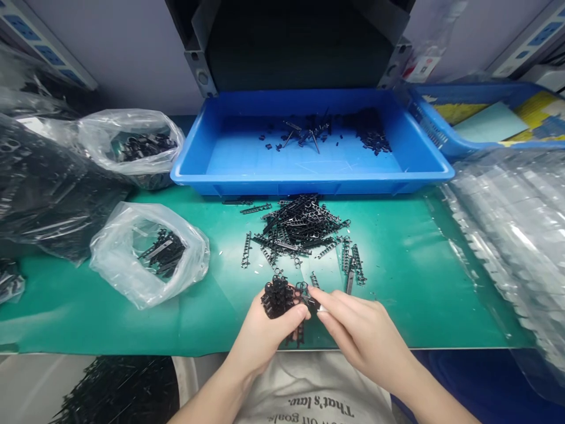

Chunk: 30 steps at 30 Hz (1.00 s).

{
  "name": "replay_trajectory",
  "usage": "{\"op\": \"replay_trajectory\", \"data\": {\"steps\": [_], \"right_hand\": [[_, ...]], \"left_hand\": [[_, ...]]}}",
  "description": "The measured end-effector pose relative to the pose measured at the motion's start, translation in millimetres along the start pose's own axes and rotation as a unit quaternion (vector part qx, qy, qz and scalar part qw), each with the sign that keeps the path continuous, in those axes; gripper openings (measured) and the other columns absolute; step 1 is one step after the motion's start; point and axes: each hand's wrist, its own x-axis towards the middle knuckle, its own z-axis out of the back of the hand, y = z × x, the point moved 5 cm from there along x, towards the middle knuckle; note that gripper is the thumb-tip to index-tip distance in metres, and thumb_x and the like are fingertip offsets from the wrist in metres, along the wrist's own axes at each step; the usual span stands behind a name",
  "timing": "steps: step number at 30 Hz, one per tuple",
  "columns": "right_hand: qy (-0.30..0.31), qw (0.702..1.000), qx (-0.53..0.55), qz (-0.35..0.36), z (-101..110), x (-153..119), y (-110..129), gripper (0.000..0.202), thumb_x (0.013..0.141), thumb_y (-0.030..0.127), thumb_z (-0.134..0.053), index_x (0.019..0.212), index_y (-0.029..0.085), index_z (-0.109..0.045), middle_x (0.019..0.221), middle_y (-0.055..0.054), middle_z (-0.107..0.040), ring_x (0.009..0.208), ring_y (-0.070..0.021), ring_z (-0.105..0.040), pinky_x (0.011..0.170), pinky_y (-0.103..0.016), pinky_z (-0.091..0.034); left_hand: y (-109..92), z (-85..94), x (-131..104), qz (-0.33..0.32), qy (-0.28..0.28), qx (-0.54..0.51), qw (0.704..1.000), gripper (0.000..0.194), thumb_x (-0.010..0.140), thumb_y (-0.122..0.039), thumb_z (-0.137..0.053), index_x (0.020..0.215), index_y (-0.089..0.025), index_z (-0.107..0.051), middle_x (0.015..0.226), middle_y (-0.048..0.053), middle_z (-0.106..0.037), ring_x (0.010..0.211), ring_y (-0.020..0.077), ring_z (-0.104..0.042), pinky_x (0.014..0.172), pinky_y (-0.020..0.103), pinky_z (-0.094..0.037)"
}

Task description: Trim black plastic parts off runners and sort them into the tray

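At the table's front edge, my left hand (269, 330) is closed around a bunch of black plastic strips (278, 297) with small rings at their ends. Close beside it, my right hand (359, 330) pinches a small black piece at the bunch's right side; its exact shape is partly hidden by the fingers. Just beyond the hands lies a loose pile of similar black strips (304, 221). A few single strips (353, 265) are scattered to the right of the pile.
Behind the pile stands a blue tray (309, 184) with small black parts inside. Two clear plastic bags (110, 265) of black parts sit open on the left. Stacked clear trays (521, 235) line the right side. Below the table edge at left is a tub (185, 377) of black pieces.
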Motion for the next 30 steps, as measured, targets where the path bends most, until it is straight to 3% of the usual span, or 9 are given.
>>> {"op": "replay_trajectory", "data": {"steps": [4, 8, 10, 13, 16, 18, 21, 23, 30], "right_hand": [[-0.024, 1.0, 0.001, -0.02, -0.2, -1.5, -6.0, 0.029, 0.09, 0.029, -0.033, 0.11, 0.017, -0.051, 0.084, -0.002, -0.068, 0.066, -0.0136, -0.064, 0.053, -0.023, -0.047], [-0.051, 0.993, -0.093, -0.056, -6.0, -2.3, -19.7, 0.03, 0.089, 0.04, -0.031, 0.091, 0.019, -0.053, 0.064, 0.001, -0.067, 0.048, -0.0168, -0.063, 0.038, -0.025, -0.043], [-0.051, 0.988, -0.136, -0.061, -10.8, -2.1, -24.2, 0.034, 0.089, 0.045, -0.028, 0.084, 0.02, -0.051, 0.052, 0.003, -0.062, 0.038, -0.0181, -0.059, 0.031, -0.025, -0.039], [-0.057, 0.981, -0.175, -0.066, -14.8, -1.2, -26.1, 0.038, 0.088, 0.05, -0.026, 0.078, 0.021, -0.048, 0.046, 0.003, -0.059, 0.032, -0.0191, -0.055, 0.027, -0.025, -0.035], [-0.063, 0.976, -0.198, -0.063, -14.9, 1.4, -23.2, 0.039, 0.088, 0.049, -0.023, 0.07, 0.022, -0.044, 0.043, 0.002, -0.056, 0.028, -0.0195, -0.052, 0.026, -0.025, -0.031], [-0.061, 0.975, -0.205, -0.055, -14.2, 3.5, -20.3, 0.038, 0.089, 0.047, -0.022, 0.067, 0.022, -0.041, 0.045, 0.001, -0.057, 0.028, -0.0195, -0.052, 0.026, -0.024, -0.028], [-0.05, 0.976, -0.207, -0.045, -13.9, 5.8, -17.2, 0.033, 0.089, 0.041, -0.023, 0.067, 0.022, -0.038, 0.048, 0.0, -0.059, 0.029, -0.0199, -0.053, 0.028, -0.024, -0.026], [-0.038, 0.976, -0.208, -0.048, -14.5, 6.5, -16.7, 0.029, 0.089, 0.036, -0.025, 0.067, 0.022, -0.038, 0.048, -0.001, -0.058, 0.03, -0.0202, -0.054, 0.029, -0.023, -0.024], [0.056, 0.98, -0.149, -0.117, -18.2, 6.3, -24.3, 0.018, 0.081, 0.024, -0.042, 0.064, 0.021, -0.041, 0.052, 0.0, -0.057, 0.04, -0.0178, -0.056, 0.038, -0.023, -0.023]], "left_hand": [[-5.9, 14.5, -0.2, -0.022, -0.073, 0.037, 0.996, 0.016, 0.069, -0.029, -0.064, 0.07, -0.014, -0.057, 0.068, 0.001, -0.059, 0.066, 0.0134, -0.053, 0.063, 0.024, -0.043], [-36.9, 62.6, -12.9, -0.126, -0.256, 0.091, 0.954, 0.023, 0.068, -0.032, -0.066, 0.081, -0.016, -0.056, 0.074, 0.001, -0.062, 0.073, 0.0155, -0.057, 0.069, 0.026, -0.045], [-59.7, 92.0, -28.2, -0.204, -0.353, 0.131, 0.904, 0.023, 0.071, -0.033, -0.062, 0.086, -0.016, -0.055, 0.078, 0.002, -0.063, 0.077, 0.0163, -0.059, 0.073, 0.028, -0.045], [-91.8, 133.7, -52.7, -0.278, -0.486, 0.223, 0.798, 0.026, 0.074, -0.037, -0.058, 0.089, -0.017, -0.054, 0.086, 0.004, -0.062, 0.083, 0.0197, -0.059, 0.077, 0.032, -0.045], [-115.9, 164.7, -59.5, -0.218, -0.565, 0.386, 0.696, 0.026, 0.071, -0.036, -0.06, 0.089, -0.019, -0.053, 0.089, 0.005, -0.061, 0.085, 0.0241, -0.058, 0.074, 0.035, -0.044], [-124.0, 176.0, -46.4, -0.128, -0.518, 0.5, 0.682, 0.024, 0.071, -0.033, -0.058, 0.089, -0.019, -0.054, 0.085, 0.005, -0.062, 0.082, 0.0268, -0.059, 0.069, 0.034, -0.044], [-118.3, 171.0, -14.2, -0.026, -0.296, 0.645, 0.704, 0.022, 0.074, -0.03, -0.048, 0.092, -0.018, -0.053, 0.085, 0.007, -0.064, 0.081, 0.0294, -0.06, 0.064, 0.032, -0.044], [-112.2, 161.9, -0.6, -0.013, -0.205, 0.681, 0.703, 0.023, 0.076, -0.03, -0.044, 0.092, -0.018, -0.053, 0.087, 0.009, -0.064, 0.081, 0.0297, -0.06, 0.063, 0.032, -0.044], [-116.7, 146.1, 6.8, -0.12, -0.229, 0.662, 0.704, 0.043, 0.074, -0.039, -0.049, 0.105, -0.01, -0.051, 0.103, 0.014, -0.058, 0.099, 0.0311, -0.053, 0.083, 0.038, -0.041]]}}
